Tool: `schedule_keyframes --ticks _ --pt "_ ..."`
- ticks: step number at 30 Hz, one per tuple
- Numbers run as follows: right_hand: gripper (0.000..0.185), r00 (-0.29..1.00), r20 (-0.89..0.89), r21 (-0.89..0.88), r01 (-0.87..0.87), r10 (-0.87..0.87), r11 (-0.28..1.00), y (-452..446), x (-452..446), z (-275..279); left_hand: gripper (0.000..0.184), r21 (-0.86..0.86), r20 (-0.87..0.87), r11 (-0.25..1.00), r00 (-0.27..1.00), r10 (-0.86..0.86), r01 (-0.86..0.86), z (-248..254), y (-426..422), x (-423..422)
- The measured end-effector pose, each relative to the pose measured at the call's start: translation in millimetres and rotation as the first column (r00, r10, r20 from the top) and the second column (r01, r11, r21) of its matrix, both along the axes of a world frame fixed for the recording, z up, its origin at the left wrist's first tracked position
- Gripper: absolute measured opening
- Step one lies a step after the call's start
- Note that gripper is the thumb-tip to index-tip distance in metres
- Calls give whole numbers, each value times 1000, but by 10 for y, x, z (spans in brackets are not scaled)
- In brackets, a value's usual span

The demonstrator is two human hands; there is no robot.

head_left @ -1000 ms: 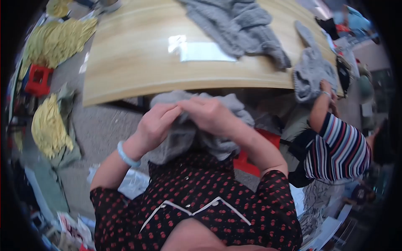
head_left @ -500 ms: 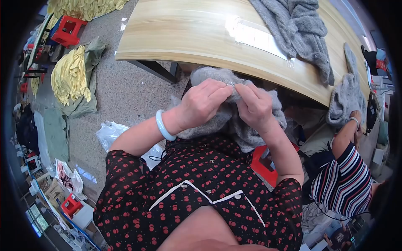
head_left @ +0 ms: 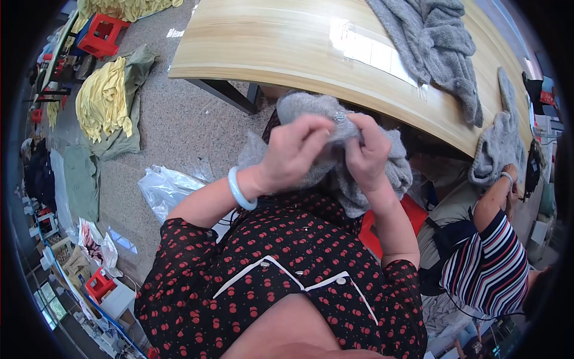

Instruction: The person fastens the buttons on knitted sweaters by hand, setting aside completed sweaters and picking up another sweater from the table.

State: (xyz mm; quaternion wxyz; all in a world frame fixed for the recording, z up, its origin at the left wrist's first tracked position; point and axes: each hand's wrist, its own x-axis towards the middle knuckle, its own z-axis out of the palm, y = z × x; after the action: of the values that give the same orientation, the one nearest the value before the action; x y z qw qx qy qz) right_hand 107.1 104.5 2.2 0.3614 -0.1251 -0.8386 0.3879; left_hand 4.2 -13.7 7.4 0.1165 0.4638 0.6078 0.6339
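Note:
A grey knitted garment (head_left: 311, 106) lies bunched over my lap at the table's front edge. My right hand (head_left: 368, 149) pinches a fold of it beside a small shiny patch (head_left: 339, 117) on the knit. Just left of that patch is my left hand (head_left: 293, 149), its fingers curled with thumb and forefinger close together. A light blue bangle (head_left: 238, 188) circles my left wrist. Whether the left fingertips grip a thread or anything else is too small and blurred to tell.
On the wooden table (head_left: 269, 48) lies another grey garment (head_left: 439, 48). At right a co-worker in a striped top (head_left: 490, 263) handles a grey knit piece (head_left: 496, 143). Yellow cloth (head_left: 104, 99), a red stool (head_left: 103, 36) and a plastic bag (head_left: 164, 191) are at left.
Since a second ago the view has shifted, and my hands, which were close together over the garment, are apart. In the last half second my left hand has turned and moved slightly off the knit.

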Motion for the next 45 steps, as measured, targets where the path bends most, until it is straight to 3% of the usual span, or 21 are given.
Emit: schedule_keyframes --ticks 1,2,4,12,15,17,18,20,23,24,26,28,30,32,35,37,39,40,43,44,45 --pt "26 999 50 -146 -1 8 989 -3 19 29 16 -103 351 992 936 -34 75 50 -36 -13" --pt "26 998 51 -152 -20 28 988 -17 27 48 16 -109 352 993 936 -14 56 62 -40 -65" --pt "29 992 87 -257 -70 95 964 12 72 82 17 -51 -238 989 960 -150 142 51 84 -238" --pt "31 996 -3 -205 -88 89 975 74 69 37 20 -73 -194 975 956 -218 208 43 140 -247" --pt "33 992 16 -273 -117 126 955 106 58 26 17 -10 -334 990 932 -139 144 -3 201 -272" --pt "34 988 -9 -19 -154 154 988 114 40 53 14 -45 -327 983 927 -185 180 -4 238 -308" --pt "34 987 -8 -21 -158 158 987 123 43 58 14 -46 -325 983 928 -181 176 27 239 -319" --pt "36 987 6 161 -158 160 974 146 70 57 14 -261 12 915 949 -315 307 90 237 -331" --pt "37 987 -76 181 -124 140 976 195 195 -4 17 -106 166 974 969 -182 201 -39 120 -195" --pt "37 988 -74 176 -123 138 977 211 246 -19 17 -110 170 973 968 -183 203 -144 64 -123" --pt "40 995 -100 262 19 7 965 243 347 -41 18 -188 -131 982 990 -59 34 -409 -74 22" --pt "43 998 -68 297 11 10 955 291 459 -72 19 -222 -91 973 993 -77 55 -559 -262 78" --pt "45 999 27 318 16 -26 948 293 588 -159 21 -263 -42 961 995 -95 81 -580 -464 105" --pt "47 997 70 285 2 -23 959 303 692 -239 25 -244 -138 968 986 -90 54 -380 -587 53" --pt "41 925 339 330 55 -173 942 342 820 -321 28 -234 -276 969 949 -151 86 -235 -740 -27" --pt "40 904 355 354 103 -236 929 401 880 -380 29 -229 -334 966 922 -195 121 -235 -849 -74" --pt "36 867 386 378 165 -317 911 448 945 -424 26 -434 -341 896 903 -261 95 -328 -960 -93" --pt "36 864 383 382 173 -326 908 451 985 -415 26 -430 -343 897 901 -267 102 -376 -994 -106" --pt "25 715 689 185 -18 -117 983 383 1106 -338 17 -744 -142 643 897 -418 182 -509 -1100 -129" --pt "25 716 688 185 -19 -116 983 347 1093 -233 17 -744 -144 644 898 -416 180 -576 -1145 -149" --pt "20 573 809 -66 -129 129 989 310 1059 -92 17 -795 -113 572 877 -468 203 -656 -1191 -174"
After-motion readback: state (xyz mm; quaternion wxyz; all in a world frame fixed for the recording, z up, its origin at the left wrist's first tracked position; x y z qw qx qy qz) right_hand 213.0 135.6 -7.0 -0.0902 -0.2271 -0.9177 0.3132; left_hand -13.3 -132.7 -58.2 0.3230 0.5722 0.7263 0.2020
